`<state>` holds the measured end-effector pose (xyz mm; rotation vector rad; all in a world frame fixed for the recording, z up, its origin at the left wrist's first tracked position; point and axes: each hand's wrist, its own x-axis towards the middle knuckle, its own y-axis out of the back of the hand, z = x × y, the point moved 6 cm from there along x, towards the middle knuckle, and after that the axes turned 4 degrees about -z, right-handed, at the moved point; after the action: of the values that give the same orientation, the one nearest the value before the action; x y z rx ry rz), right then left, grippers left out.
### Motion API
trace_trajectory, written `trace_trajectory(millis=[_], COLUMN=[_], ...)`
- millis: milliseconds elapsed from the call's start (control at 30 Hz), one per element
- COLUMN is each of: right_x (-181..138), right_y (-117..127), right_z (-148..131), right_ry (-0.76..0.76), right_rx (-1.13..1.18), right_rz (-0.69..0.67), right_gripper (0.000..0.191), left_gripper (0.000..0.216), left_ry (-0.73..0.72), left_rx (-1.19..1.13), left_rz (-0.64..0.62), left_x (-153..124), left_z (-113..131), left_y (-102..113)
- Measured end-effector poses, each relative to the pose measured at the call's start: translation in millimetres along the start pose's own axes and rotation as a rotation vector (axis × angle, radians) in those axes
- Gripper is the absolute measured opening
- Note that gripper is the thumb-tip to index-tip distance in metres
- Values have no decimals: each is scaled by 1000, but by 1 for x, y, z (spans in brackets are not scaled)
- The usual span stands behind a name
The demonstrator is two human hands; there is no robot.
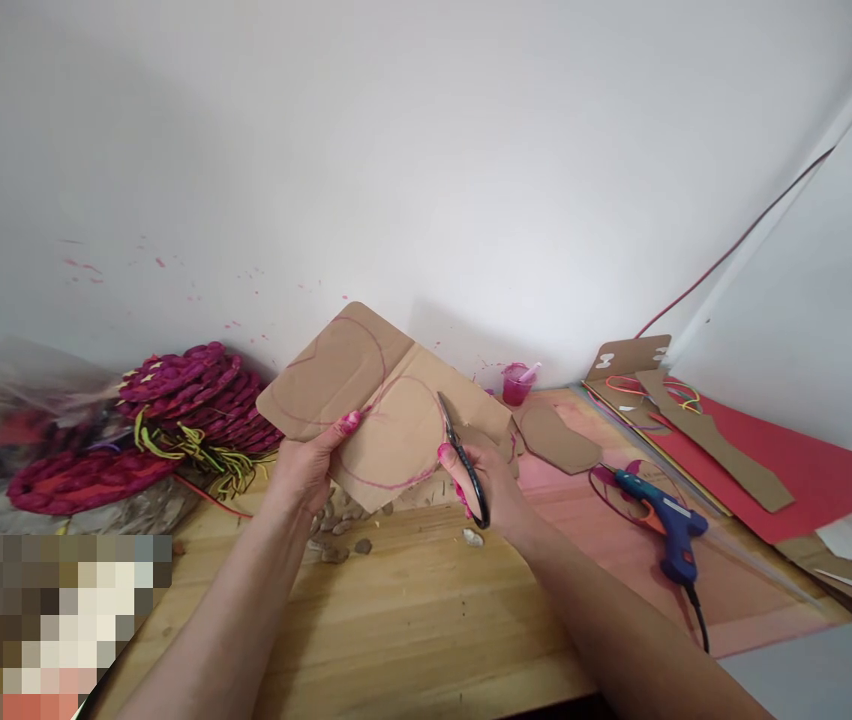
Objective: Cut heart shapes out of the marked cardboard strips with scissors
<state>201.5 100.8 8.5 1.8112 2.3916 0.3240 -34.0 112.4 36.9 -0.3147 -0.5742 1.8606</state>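
Note:
A folded sheet of brown cardboard, marked with two purple heart-like outlines, is held up tilted above the table. My left hand grips its lower left edge, thumb on top and fingers hidden underneath. Purple paint stains the fingertips of both hands. In my right hand is a pair of scissors with black handles, the blades pointing up and left at the right side of the lower outline. Whether the blades are cutting into the cardboard I cannot tell. Small stones lie on the table below.
A blue glue gun with its cord lies at the right. Behind it are a cut cardboard piece, a cup of purple paint and red sheets. Purple braided pieces with yellow strings are piled left. A white wall stands behind.

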Motion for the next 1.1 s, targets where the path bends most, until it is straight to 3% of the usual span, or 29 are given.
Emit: trace_trajectory(millis=[167,367,500,600,733,1100], right_x=[-2,6,5,4,5,4], right_y=[-2,-3,-13,-14,-12,-6], right_z=[-4,11,9,7,7,9], right_ry=[3,-85,-152,-179,-159,-59], right_rx=[-39,60,192,242,217,84], right_rz=[3,-27,-183,-213,-217,-125], right_gripper=[57,63,70,71,73,64], left_gripper=[39,58,62,62,60,58], left_ry=[117,-84,-92,-49,35,14], left_rx=[-125,-31,93,124,118,102], left_rz=[216,47,-27,-73,-32,36], left_x=[-4,-4,-2,-2,-2,-1], left_z=[-18,-5,7,8,1,5], left_y=[4,-2,0,-3,-3,2])
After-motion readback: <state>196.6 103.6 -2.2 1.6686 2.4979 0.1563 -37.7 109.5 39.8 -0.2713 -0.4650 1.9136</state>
